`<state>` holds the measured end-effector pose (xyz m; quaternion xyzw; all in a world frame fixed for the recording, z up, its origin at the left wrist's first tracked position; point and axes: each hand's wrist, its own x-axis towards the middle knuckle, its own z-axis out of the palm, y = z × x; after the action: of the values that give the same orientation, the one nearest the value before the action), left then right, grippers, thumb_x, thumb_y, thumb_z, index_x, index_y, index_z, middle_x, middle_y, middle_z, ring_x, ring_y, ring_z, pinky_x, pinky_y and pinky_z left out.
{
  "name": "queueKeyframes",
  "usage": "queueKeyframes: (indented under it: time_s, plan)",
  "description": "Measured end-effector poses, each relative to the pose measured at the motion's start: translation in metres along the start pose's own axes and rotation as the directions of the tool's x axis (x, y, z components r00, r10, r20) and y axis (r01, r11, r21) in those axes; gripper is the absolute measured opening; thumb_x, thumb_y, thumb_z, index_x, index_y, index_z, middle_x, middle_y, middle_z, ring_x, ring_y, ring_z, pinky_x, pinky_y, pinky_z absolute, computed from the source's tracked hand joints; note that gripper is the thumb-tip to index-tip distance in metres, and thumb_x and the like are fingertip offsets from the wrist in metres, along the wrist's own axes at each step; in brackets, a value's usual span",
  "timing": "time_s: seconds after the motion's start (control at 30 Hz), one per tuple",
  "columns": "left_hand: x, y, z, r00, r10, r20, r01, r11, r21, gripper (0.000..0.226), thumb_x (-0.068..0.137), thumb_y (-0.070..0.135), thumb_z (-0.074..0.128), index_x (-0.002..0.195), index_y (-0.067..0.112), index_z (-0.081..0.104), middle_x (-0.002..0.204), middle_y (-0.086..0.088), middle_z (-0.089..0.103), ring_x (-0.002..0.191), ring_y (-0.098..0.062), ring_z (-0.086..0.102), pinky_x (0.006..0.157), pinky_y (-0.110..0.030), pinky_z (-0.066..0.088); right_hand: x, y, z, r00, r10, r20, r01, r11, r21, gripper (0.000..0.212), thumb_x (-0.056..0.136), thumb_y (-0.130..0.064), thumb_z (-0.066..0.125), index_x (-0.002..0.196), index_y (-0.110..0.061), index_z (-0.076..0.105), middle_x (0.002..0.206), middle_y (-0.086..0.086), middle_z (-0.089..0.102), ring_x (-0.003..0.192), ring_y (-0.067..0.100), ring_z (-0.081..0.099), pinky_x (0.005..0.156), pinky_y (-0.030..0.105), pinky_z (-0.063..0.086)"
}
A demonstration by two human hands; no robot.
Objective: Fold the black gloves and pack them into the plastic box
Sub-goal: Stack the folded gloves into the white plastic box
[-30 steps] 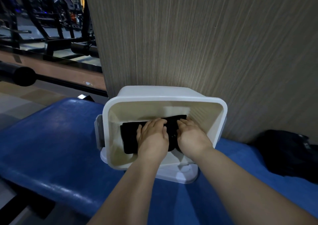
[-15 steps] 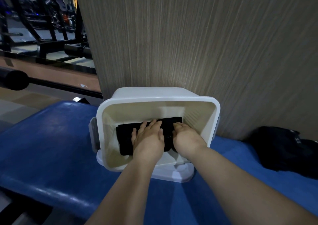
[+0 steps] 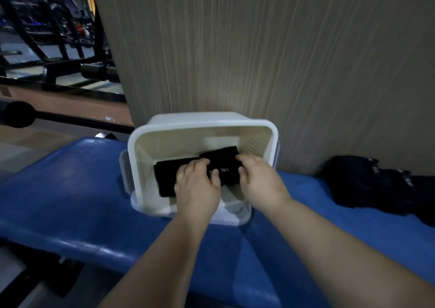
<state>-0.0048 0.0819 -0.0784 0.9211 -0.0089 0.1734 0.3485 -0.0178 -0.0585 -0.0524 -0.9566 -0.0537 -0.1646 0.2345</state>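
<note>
Inside the plastic box, tipped toward me on the blue bench, one folded glove lay toward nine o'clock; my left hand pinched the second glove; my right hand gripped its three o'clock end; I judged that a slipping grip could spring the fold open, or a shove could slide the leaning box; half a second earlier both palms pressed flat; now that glove sat raised, skewed toward one o'clock.
</note>
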Motion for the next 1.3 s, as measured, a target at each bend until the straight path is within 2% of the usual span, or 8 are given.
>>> queueKeyframes:
  time_s: [0.2,0.27,0.33,0.5,0.67,0.9,1.13,1.3]
  plan:
    - [-0.043,0.024,0.012,0.997,-0.066,0.032,0.067,0.997,-0.043,0.035,0.090,0.032,0.057,0.121,0.017,0.051,0.128,-0.005,0.045,0.121,-0.026,0.033,0.097,-0.037,0.029,-0.064,0.039,-0.031,0.996,0.051,-0.079,-0.053,0.998,-0.021,0.023,0.089,-0.017,0.057,0.111,-0.018,0.067,0.106,0.001,0.066,0.094,0.019,0.063,0.085,0.033,0.051]
    - [-0.056,0.034,0.018,0.998,-0.067,0.012,0.068,0.995,-0.070,0.038,0.087,0.030,0.060,0.120,0.015,0.050,0.129,-0.005,0.040,0.121,-0.025,0.031,0.099,-0.036,0.025,-0.083,0.061,-0.038,0.989,0.116,-0.093,-0.120,0.992,-0.029,0.021,0.088,-0.018,0.060,0.107,-0.018,0.068,0.104,0.000,0.067,0.092,0.017,0.064,0.084,0.033,0.051]
    - [-0.068,0.044,0.026,0.998,-0.052,0.025,0.054,0.996,-0.076,0.039,0.087,0.030,0.061,0.121,0.016,0.048,0.129,-0.003,0.038,0.121,-0.024,0.030,0.102,-0.036,0.022,-0.100,0.083,-0.046,0.972,0.210,-0.100,-0.214,0.976,-0.028,0.021,0.088,-0.018,0.061,0.107,-0.017,0.068,0.106,-0.001,0.066,0.092,0.015,0.063,0.081,0.026,0.048]
    - [-0.091,0.071,0.056,0.978,0.017,0.207,-0.004,0.998,-0.065,0.036,0.091,0.032,0.056,0.122,0.018,0.045,0.126,0.000,0.039,0.121,-0.020,0.030,0.099,-0.030,0.023,-0.121,0.132,-0.066,0.893,0.425,-0.146,-0.421,0.905,0.063,0.021,0.091,-0.024,0.059,0.110,-0.021,0.066,0.105,-0.005,0.064,0.082,0.008,0.056,0.073,0.022,0.043]
    - [-0.100,0.112,0.095,0.933,0.045,0.358,-0.001,0.993,-0.122,0.031,0.093,0.034,0.053,0.120,0.019,0.049,0.124,0.000,0.047,0.121,-0.021,0.036,0.099,-0.031,0.030,-0.120,0.165,-0.076,0.828,0.514,-0.223,-0.494,0.858,0.143,0.021,0.092,-0.028,0.056,0.111,-0.023,0.065,0.103,-0.005,0.065,0.084,0.010,0.057,0.072,0.025,0.045]
    - [-0.085,0.166,0.147,0.887,0.009,0.461,0.068,0.986,-0.151,0.035,0.095,0.041,0.049,0.122,0.018,0.053,0.127,-0.002,0.054,0.124,-0.023,0.040,0.101,-0.032,0.033,-0.112,0.193,-0.088,0.799,0.518,-0.307,-0.480,0.856,0.194,0.022,0.090,-0.028,0.059,0.110,-0.020,0.065,0.100,-0.003,0.067,0.089,0.017,0.061,0.079,0.031,0.049]
    - [-0.071,0.204,0.175,0.896,-0.026,0.444,0.135,0.967,-0.216,0.032,0.095,0.044,0.046,0.108,0.017,0.058,0.119,-0.006,0.060,0.118,-0.027,0.049,0.098,-0.040,0.042,-0.110,0.207,-0.093,0.797,0.536,-0.278,-0.482,0.842,0.241,0.022,0.090,-0.029,0.059,0.110,-0.022,0.065,0.103,-0.002,0.067,0.093,0.017,0.060,0.078,0.028,0.047]
    - [-0.062,0.221,0.182,0.841,-0.094,0.533,0.295,0.905,-0.306,0.037,0.095,0.049,0.044,0.098,0.014,0.056,0.106,-0.009,0.063,0.101,-0.028,0.057,0.088,-0.039,0.048,-0.110,0.210,-0.094,0.808,0.546,-0.220,-0.492,0.831,0.259,0.027,0.092,-0.029,0.057,0.118,-0.022,0.061,0.112,-0.001,0.063,0.100,0.015,0.058,0.078,0.025,0.043]
